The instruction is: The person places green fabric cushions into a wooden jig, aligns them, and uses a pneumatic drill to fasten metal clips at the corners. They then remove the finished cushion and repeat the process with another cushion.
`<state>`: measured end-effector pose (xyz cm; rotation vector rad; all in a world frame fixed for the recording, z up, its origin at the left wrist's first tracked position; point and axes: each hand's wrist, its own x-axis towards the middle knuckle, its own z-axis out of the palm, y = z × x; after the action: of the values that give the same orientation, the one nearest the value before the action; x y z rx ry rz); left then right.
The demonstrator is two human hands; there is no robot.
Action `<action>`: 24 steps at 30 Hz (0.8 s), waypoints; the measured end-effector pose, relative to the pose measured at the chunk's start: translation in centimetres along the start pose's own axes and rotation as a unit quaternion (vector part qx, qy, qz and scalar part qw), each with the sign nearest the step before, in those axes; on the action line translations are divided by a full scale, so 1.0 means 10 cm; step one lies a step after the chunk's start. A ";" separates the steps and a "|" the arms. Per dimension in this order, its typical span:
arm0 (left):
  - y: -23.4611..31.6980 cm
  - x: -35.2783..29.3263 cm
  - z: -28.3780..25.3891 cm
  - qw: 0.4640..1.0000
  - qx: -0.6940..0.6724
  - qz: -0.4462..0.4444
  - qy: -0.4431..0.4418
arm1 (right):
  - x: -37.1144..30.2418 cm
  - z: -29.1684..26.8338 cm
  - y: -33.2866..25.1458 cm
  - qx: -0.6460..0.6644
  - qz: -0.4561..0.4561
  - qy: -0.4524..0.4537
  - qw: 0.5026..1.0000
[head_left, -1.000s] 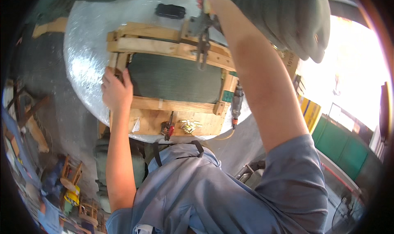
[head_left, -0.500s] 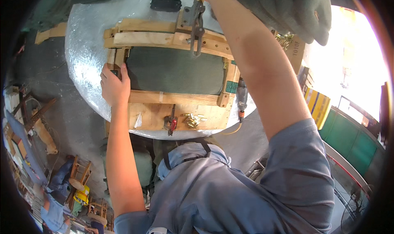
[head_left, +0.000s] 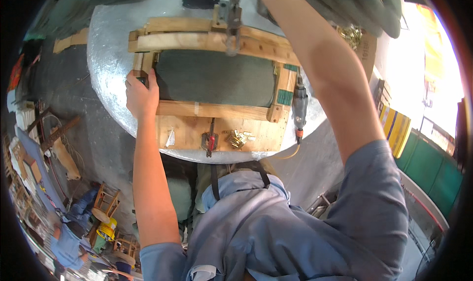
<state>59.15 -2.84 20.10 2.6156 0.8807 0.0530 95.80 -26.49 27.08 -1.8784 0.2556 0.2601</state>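
Observation:
A rectangular wooden frame (head_left: pixel 217 109) with a dark green panel (head_left: pixel 217 79) inside it lies on a round, film-wrapped table (head_left: pixel 111 84). My left hand (head_left: pixel 143 96) is closed round the frame's left side, thumb along the inner edge and fingers at the outside. A metal toggle clamp (head_left: pixel 234 19), smeared by motion, sits at the far rail on a wooden block. My right forearm (head_left: pixel 315 49) reaches over the frame's right end toward this clamp; the right hand itself lies beyond the upper edge of the view.
Red-marked pliers (head_left: pixel 211 140) and a pile of brass-coloured fittings (head_left: pixel 237 139) lie on the plywood board (head_left: pixel 189 128) nearest me. A power screwdriver (head_left: pixel 299 106) with a yellow hose is right of the frame. A dark oblong piece (head_left: pixel 201 1) lies beyond. A co-worker (head_left: pixel 69 241) is at lower left.
My right hand, earlier at the clamp's yellow handle, has passed out of the top of the view. The view has shifted slightly; my left hand keeps its hold on the frame.

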 end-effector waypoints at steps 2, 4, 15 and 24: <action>-0.34 -0.08 0.05 0.998 0.021 -0.028 0.046 | -0.81 0.09 -0.56 0.172 -0.085 -0.089 0.978; -0.24 -0.07 0.04 0.999 0.023 -0.022 0.030 | -1.31 -0.38 -0.71 0.336 -0.168 -0.080 0.923; -0.11 -0.05 -0.13 0.995 -0.058 -0.077 -0.038 | -3.41 -0.42 1.30 -0.267 -0.192 -0.005 0.944; -0.40 -0.30 -0.25 0.977 -0.188 -0.022 0.095 | -3.07 -0.20 1.20 -0.277 -0.234 -0.159 0.918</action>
<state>54.10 -0.84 21.22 2.2621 0.8925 0.4225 63.05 -30.65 26.26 -2.3421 -0.5437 0.3238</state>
